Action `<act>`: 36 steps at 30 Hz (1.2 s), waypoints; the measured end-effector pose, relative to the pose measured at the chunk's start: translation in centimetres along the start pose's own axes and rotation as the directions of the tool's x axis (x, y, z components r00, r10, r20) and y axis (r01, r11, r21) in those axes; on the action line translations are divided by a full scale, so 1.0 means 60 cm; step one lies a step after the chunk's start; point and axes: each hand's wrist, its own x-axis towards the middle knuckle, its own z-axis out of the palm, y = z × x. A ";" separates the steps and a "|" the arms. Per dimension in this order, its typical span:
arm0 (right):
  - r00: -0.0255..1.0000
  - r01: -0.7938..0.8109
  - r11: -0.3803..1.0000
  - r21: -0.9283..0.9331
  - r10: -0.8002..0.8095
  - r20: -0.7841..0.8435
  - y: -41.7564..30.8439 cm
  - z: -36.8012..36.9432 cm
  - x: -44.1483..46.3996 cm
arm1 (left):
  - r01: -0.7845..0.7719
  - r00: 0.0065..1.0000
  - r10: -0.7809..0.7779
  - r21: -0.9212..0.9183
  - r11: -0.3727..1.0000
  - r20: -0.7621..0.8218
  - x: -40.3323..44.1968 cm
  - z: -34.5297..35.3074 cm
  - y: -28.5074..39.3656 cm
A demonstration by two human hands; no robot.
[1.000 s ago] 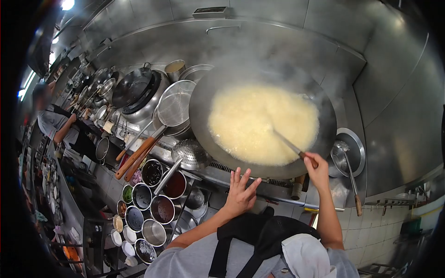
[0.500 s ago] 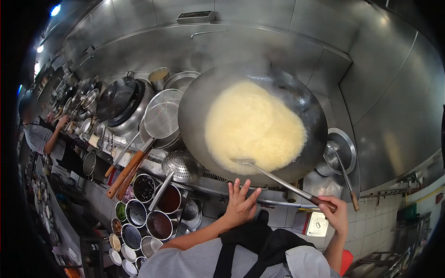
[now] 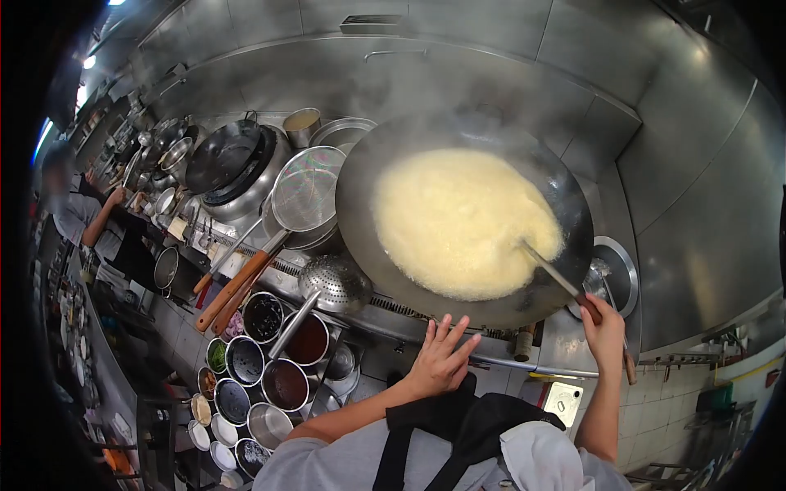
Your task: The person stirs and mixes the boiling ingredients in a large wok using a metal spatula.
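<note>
A large dark wok (image 3: 368, 245) holds pale yellow, frothy liquid (image 3: 458, 221), and steam rises from it. In my right hand (image 3: 604, 334) is the wooden handle of a long metal ladle (image 3: 557, 272), fingers wrapped round it. The ladle slants into the right side of the liquid, which hides its head. My left hand (image 3: 444, 360) hovers by the stove's front rail, just below the wok's near rim. Its fingers are spread and it holds nothing; whether it touches the rail I cannot tell.
Left of the wok are a mesh strainer (image 3: 307, 190), a perforated scoop (image 3: 334, 284) and another wok (image 3: 225, 155). Several sauce pots (image 3: 285, 385) stand lower left. On the right, a metal bowl (image 3: 626, 270) holds a second utensil. A co-worker (image 3: 90, 217) stands far left.
My right hand has moved up and away, pushing the ladle's head from the wok's near edge to the right side of the liquid. The left hand stays spread; the whole view has shifted slightly.
</note>
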 end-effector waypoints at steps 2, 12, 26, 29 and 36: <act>0.999 0.045 0.998 -0.052 -0.045 -0.002 0.021 0.040 0.043 | 0.030 0.998 -0.033 0.056 0.998 0.053 0.003 0.002 0.010; 0.992 0.126 0.991 -0.048 -0.125 0.015 0.028 0.176 0.246 | 0.071 0.997 -0.074 0.268 0.961 0.001 -0.005 0.040 0.020; 0.991 0.083 0.986 0.143 -0.097 0.096 0.152 0.039 0.210 | 0.260 0.943 -0.205 0.196 0.945 -0.263 0.033 0.078 0.088; 0.985 0.068 0.982 0.176 -0.094 0.146 0.192 -0.028 0.172 | 0.294 0.909 -0.251 0.085 0.952 -0.334 0.049 0.066 0.103; 0.967 0.118 0.989 0.091 -0.135 0.216 0.238 -0.179 0.103 | 0.204 0.820 -0.115 0.099 0.974 -0.561 0.090 0.080 0.104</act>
